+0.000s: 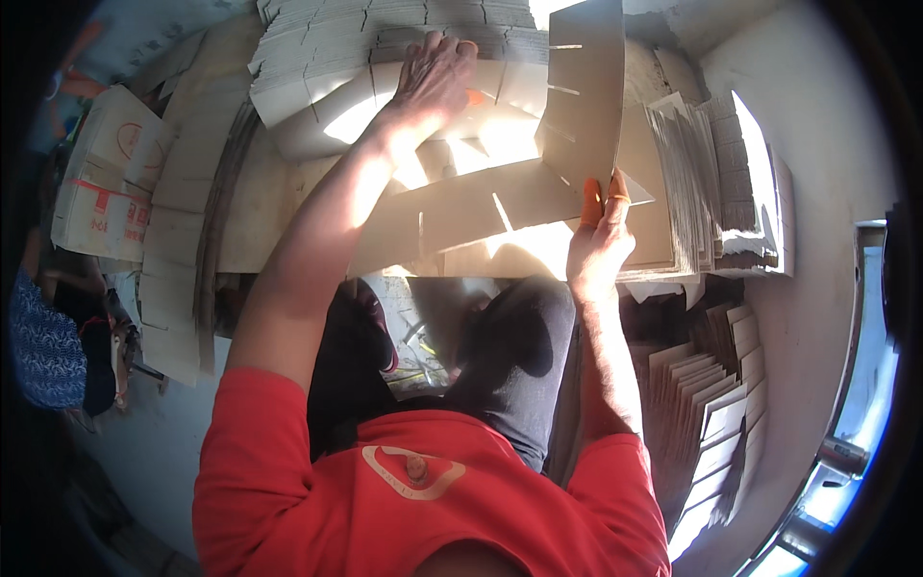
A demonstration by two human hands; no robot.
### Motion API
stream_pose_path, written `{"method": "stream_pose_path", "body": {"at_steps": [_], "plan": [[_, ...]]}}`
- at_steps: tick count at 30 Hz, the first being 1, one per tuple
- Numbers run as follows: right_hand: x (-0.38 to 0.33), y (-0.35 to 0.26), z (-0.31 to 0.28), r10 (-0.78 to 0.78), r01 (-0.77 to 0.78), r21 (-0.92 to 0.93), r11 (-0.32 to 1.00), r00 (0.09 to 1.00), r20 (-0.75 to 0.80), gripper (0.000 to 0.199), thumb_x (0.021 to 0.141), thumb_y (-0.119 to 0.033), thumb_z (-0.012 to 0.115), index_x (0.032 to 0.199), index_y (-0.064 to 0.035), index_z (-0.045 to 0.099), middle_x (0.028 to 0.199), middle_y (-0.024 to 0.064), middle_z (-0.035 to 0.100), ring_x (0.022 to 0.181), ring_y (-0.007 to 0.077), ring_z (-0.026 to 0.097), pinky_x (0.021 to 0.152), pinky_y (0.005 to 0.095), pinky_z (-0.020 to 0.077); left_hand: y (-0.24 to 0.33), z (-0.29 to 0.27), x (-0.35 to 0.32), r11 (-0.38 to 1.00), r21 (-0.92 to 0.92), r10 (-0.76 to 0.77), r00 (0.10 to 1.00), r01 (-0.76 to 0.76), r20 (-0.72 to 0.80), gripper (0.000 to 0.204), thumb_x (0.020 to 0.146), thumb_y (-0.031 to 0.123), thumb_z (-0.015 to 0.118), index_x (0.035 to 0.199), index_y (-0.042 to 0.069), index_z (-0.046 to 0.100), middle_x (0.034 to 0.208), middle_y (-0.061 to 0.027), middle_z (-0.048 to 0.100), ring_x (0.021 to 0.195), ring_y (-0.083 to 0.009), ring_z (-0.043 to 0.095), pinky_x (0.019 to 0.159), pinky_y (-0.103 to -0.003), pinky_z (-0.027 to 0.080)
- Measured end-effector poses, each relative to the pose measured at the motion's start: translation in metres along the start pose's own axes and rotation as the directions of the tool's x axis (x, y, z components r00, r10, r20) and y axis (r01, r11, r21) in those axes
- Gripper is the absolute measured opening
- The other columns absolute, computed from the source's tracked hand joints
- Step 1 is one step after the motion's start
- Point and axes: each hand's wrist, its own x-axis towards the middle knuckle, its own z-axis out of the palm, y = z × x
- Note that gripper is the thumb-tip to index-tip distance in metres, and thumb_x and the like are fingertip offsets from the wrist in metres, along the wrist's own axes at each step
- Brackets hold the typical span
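Observation:
My right hand (pixel 601 240), with orange covers on its fingertips, pinches slotted cardboard where two pieces meet. One is a tall slotted cardboard strip (pixel 586 101) standing up and away from me. The other, a long slotted strip (pixel 452 210), runs leftward from the hand over the table's near edge. Farther off, my left hand (pixel 437 77) reaches to the stack of slotted cardboard strips (pixel 317 48). Its fingers bend over the edge of the front cardboard strip (pixel 519 87), with the thumb below. The hand itself partly hides this grip.
More cardboard pieces stand packed at the right (pixel 687 183), and slotted strips (pixel 178 231) line the left side. A printed carton (pixel 111 178) is at far left, near a person in patterned blue clothing (pixel 46 337). Below right are stacked cardboard strips (pixel 711 413). Bright sunlight patches the table.

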Motion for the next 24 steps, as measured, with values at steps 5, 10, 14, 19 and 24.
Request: {"method": "stream_pose_path", "body": {"at_steps": [5, 10, 14, 19, 24], "plan": [[-0.002, -0.009, 0.007, 0.329, -0.322, 0.783, 0.533, 0.931, 0.159, 0.042, 0.099, -0.01, 0.037, 0.138, 0.0034, 0.031, 0.134, 0.019, 0.045, 0.125, 0.0214, 0.043, 0.105, 0.0334, 0.0334, -0.033, 0.043, 0.011, 0.978, 0.205, 0.028, 0.999, -0.036, 0.04, 0.037, 0.074, 0.009, 0.067, 0.107, 0.001, 0.053, 0.104, -0.0099, 0.053, 0.104, -0.0242, 0.047, 0.09, -0.039, 0.037], [0.004, -0.011, 0.009, 0.377, -0.388, 0.874, 0.292, 0.887, 0.268, 0.048, 0.102, -0.023, 0.028, 0.139, 0.0069, 0.027, 0.143, 0.0169, 0.035, 0.135, 0.0198, 0.029, 0.114, 0.0349, 0.0188, -0.04, 0.048, 0.006, 0.974, 0.158, 0.173, 0.983, -0.162, -0.057, 0.029, 0.072, 0.002, 0.06, 0.101, 0.005, 0.054, 0.1, -0.0068, 0.053, 0.1, -0.023, 0.049, 0.088, -0.036, 0.038], [0.005, -0.012, 0.009, 0.338, -0.355, 0.846, 0.398, 0.914, 0.225, 0.046, 0.1, -0.018, 0.035, 0.139, 0.0063, 0.028, 0.14, 0.0188, 0.039, 0.128, 0.0192, 0.039, 0.109, 0.0323, 0.0274, -0.04, 0.038, -0.003, 0.979, 0.008, 0.205, 0.976, -0.205, -0.077, 0.017, 0.074, 0.002, 0.056, 0.089, 0.006, 0.055, 0.088, -0.0051, 0.056, 0.094, -0.0237, 0.052, 0.086, -0.038, 0.039], [0.006, -0.009, 0.003, 0.086, -0.091, 0.403, 0.91, 0.996, 0.029, 0.051, 0.09, 0.006, 0.048, 0.139, 0.0006, 0.034, 0.127, 0.0221, 0.053, 0.094, 0.016, 0.064, 0.082, 0.0245, 0.0485, -0.014, 0.033, -0.017, 0.971, -0.177, 0.157, 0.987, -0.16, -0.029, 0.005, 0.076, 0.002, 0.052, 0.08, 0.005, 0.052, 0.072, -0.008, 0.057, 0.08, -0.0267, 0.058, 0.07, -0.039, 0.046], [0.004, -0.007, -0.003, 0.025, -0.031, 0.306, 0.951, 0.999, 0.025, 0.054, 0.086, 0.012, 0.049, 0.138, -0.001, 0.038, 0.122, 0.022, 0.057, 0.085, 0.0115, 0.064, 0.075, 0.0236, 0.0511, 0.002, 0.034, -0.027, 0.946, -0.216, 0.22, 0.969, -0.24, -0.116, 0.006, 0.077, 0.0, 0.051, 0.08, 0.006, 0.052, 0.07, -0.0093, 0.057, 0.074, -0.0267, 0.058, 0.061, -0.039, 0.047]]}}
